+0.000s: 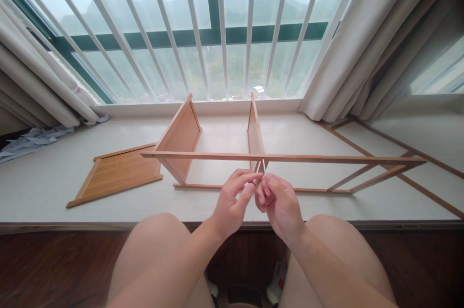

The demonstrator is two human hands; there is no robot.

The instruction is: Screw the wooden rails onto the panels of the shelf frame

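A wooden shelf frame (203,155) lies on its side on a white window ledge (47,177), with two upright bamboo panels (181,136) set into it. Both my hands meet just below the frame's top rail, near the middle panel (254,131). My left hand (234,201) is pinched closed with its fingertips touching the right hand. My right hand (277,201) is closed on a thin metal tool (264,167) that points up at the rail. I cannot make out what the left fingers hold.
A loose bamboo panel (116,175) lies flat on the ledge at the left. Crumpled paper (39,136) sits at the far left by the curtain. White bars and curtains back the ledge. My bare knees (159,245) press against the ledge's front edge.
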